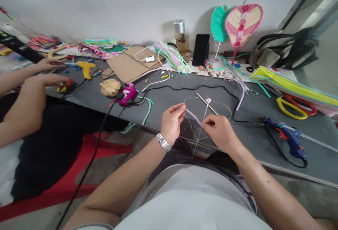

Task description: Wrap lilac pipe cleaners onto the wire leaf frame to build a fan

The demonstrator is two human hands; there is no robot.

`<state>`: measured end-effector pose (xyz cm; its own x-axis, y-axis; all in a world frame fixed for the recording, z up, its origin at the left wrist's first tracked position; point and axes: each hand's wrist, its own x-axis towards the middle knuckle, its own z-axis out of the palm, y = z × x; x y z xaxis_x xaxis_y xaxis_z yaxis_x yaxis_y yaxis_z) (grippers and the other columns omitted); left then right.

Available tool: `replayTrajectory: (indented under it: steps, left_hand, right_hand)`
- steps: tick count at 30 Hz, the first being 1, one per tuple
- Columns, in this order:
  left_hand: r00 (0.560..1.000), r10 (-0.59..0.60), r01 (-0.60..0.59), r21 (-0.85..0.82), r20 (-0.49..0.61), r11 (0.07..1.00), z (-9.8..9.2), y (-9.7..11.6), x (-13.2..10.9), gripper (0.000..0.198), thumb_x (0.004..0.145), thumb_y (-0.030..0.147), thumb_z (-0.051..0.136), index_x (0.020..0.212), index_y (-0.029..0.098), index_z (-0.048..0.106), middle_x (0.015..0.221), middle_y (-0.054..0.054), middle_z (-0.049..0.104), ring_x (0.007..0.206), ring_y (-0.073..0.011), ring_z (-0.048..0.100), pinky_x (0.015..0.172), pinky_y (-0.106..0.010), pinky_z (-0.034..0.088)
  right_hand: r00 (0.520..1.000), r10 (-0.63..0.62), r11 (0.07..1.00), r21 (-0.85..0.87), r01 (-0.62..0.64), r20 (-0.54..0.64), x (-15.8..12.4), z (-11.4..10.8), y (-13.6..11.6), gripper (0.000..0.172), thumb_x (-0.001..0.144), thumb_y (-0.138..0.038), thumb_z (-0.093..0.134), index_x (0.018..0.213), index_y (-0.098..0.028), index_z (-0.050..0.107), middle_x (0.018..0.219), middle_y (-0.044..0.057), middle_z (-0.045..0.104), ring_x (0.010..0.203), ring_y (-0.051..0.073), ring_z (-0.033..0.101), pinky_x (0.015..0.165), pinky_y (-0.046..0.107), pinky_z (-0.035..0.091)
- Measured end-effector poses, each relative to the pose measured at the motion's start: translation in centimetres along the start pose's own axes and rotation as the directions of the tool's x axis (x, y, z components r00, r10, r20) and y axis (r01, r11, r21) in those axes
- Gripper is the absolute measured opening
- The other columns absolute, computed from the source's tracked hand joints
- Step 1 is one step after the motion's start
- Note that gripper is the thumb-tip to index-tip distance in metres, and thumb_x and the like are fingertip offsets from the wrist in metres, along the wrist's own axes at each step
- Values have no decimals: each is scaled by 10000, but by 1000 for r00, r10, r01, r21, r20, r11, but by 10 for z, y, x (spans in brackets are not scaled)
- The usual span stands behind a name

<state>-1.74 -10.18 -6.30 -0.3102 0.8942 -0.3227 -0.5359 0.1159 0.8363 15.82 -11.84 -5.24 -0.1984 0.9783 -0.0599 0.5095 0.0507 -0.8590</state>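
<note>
A lilac pipe cleaner [194, 116] runs between my two hands. My left hand [172, 119] pinches its upper left end, and a silver watch [163, 142] is on that wrist. My right hand [220, 131] grips the lower right part, with its fingertips curled. Under and behind the hands lies a thin wire loop [229, 108] with a straight stem [205, 117] through it. A small lilac rosette [208, 100] sits at the top of the stem. Just behind my right hand, a thin wooden stick [203, 100] lies slanted on the table. My fingers hide part of the loop.
At right are a blue glue gun [287, 133], scissors [292, 107] and yellow pipe cleaners [295, 85]. A purple power strip [126, 95], cardboard [132, 63] and phone [200, 50] stand further back. Another person's hands [50, 71] work at left. Black cable [185, 88] crosses the table.
</note>
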Motion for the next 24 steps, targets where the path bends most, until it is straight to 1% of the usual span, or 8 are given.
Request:
replayTrajectory:
  steps: [2,6,10,13,15,20,24]
  left_hand:
    - [999,-11,10,14,39,1000,-3,2,2,317,519,218,938,764,133,755,682,1,666,572,-48,524,495,-179,306]
    - [991,-49,43,46,125,998,-9,8,4,336,518,244,959,750,128,746,674,5,648,565,-46,521,486,-174,311]
    - [977,-79,66,72,200,995,-13,14,2,319,564,263,956,779,132,760,735,-15,680,602,-59,566,518,-180,362]
    - [969,-83,66,81,233,995,-15,18,-1,321,555,242,958,801,139,779,757,-20,694,626,-70,590,549,-193,395]
    - [964,-83,60,98,254,993,-15,19,-2,322,550,231,957,810,142,790,742,-15,689,608,-66,574,547,-198,394]
    - [961,-28,-13,143,276,990,-14,17,-2,289,557,261,948,759,136,784,699,-16,673,556,-57,529,509,-203,359]
    - [965,89,-134,173,247,976,-13,14,-2,259,608,251,912,816,167,780,676,1,661,536,-69,540,486,-207,356]
  right_hand:
    - [1000,-2,1000,-2,2,-2,0,0,1,144,769,-238,576,664,-191,664,641,-3,664,619,143,526,614,275,385]
    - [1000,-6,1000,-4,6,2,0,0,2,143,770,-238,581,662,-193,662,654,-3,675,623,141,538,618,274,389]
    - [1000,10,1000,-12,-10,-1,0,-2,2,140,765,-245,587,671,-192,676,666,3,684,635,147,551,622,277,399]
    - [1000,26,1000,-2,-26,-6,1,-6,1,137,756,-245,591,673,-186,682,662,5,681,632,144,550,621,274,403]
    - [1000,30,1000,8,-30,0,1,-9,-1,140,753,-245,592,674,-180,688,644,1,668,618,138,540,609,270,396]
    - [1000,11,998,55,-13,26,1,-13,-3,152,759,-265,602,686,-170,695,623,-4,647,603,129,523,592,265,382]
    - [1000,1,998,55,-3,30,1,-14,-3,162,767,-271,602,684,-168,696,624,-1,646,605,130,521,595,266,385]
